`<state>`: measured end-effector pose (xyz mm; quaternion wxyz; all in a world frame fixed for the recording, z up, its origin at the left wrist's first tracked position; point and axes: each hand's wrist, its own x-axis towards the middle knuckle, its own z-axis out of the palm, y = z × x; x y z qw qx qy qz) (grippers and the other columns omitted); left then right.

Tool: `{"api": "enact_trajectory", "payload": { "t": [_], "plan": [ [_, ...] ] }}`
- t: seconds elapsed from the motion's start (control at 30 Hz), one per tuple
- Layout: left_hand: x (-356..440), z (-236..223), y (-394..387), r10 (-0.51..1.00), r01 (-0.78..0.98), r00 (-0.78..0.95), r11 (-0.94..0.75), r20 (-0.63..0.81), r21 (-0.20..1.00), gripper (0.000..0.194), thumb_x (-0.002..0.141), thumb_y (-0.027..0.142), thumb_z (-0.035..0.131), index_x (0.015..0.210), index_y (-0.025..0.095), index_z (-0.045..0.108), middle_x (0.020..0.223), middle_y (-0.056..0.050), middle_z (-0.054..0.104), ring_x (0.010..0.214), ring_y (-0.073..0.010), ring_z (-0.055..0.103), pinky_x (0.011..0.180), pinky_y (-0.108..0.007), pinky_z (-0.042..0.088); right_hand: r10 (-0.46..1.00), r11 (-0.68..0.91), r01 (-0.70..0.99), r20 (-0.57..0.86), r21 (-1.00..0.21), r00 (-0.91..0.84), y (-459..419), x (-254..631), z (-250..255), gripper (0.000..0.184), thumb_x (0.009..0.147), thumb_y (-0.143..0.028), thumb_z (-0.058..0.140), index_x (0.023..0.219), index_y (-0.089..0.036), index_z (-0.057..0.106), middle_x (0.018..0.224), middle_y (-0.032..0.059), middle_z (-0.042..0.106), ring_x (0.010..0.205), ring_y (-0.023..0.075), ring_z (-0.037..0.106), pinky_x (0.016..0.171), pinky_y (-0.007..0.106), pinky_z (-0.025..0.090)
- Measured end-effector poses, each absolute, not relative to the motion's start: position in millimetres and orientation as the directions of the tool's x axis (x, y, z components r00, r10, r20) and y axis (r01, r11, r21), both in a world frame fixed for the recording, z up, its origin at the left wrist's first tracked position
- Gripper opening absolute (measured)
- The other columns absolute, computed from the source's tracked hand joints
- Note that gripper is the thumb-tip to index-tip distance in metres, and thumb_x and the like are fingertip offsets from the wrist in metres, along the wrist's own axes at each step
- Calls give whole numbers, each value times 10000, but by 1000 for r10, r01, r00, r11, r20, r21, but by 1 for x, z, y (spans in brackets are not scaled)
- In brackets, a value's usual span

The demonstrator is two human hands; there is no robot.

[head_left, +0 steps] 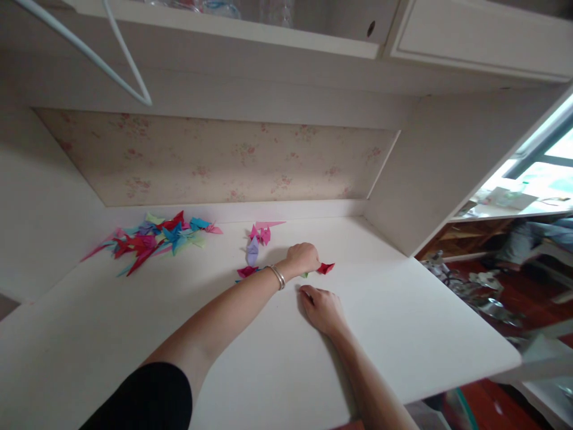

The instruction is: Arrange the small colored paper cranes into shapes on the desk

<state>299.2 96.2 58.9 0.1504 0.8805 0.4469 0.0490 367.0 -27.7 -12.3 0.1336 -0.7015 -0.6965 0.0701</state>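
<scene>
My left hand [303,258], with a silver bangle [277,277] at the wrist, reaches across the white desk. Its fingers are pinched at the left end of a red origami crane [326,269]. A bit of green folded paper [305,275] peeks out below that hand. My right hand [323,307] rests on the desk just nearer to me, fingers curled in, with nothing visible in them. Left of the hands lie a lilac origami crane [253,251], pink cranes [260,234] and a dark magenta one [247,272], partly covered by my left forearm.
A heap of several colourful origami cranes [145,239] lies at the desk's back left. Behind is a floral panel [246,161], with a shelf [224,33] overhead. A white cable [94,57] hangs at upper left. The side wall [447,155] bounds the right.
</scene>
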Motion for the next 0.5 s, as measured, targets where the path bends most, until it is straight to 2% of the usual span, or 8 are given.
{"api": "enact_trajectory", "payload": {
  "t": [0.13, 0.3, 0.5],
  "plan": [
    [297, 62, 91, 808, 780, 586, -545, -56, 309, 265, 749, 268, 629, 938, 133, 756, 898, -187, 735, 963, -267, 680, 810, -302, 514, 995, -2, 961, 99, -277, 31, -27, 368, -15, 327, 944, -352, 381, 1073, -303, 678, 911, 26, 745, 818, 182, 682, 651, 230, 374],
    [294, 62, 90, 806, 767, 590, -543, -43, 341, 276, 734, 292, 623, 899, 113, 752, 913, -202, 728, 940, -298, 682, 774, -335, 520, 991, 25, 956, 130, -292, 14, -26, 370, -21, 325, 941, -348, 388, 1072, -295, 680, 898, 28, 745, 794, 183, 683, 657, 230, 384],
    [263, 73, 92, 802, 706, 592, -563, 78, 430, 300, 833, 309, 498, 776, 144, 741, 879, -168, 726, 864, -253, 668, 766, -339, 467, 988, 38, 941, 155, -337, 16, -28, 373, -24, 320, 926, -330, 396, 1043, -278, 690, 910, 36, 744, 829, 185, 685, 709, 231, 412]
  ]
}}
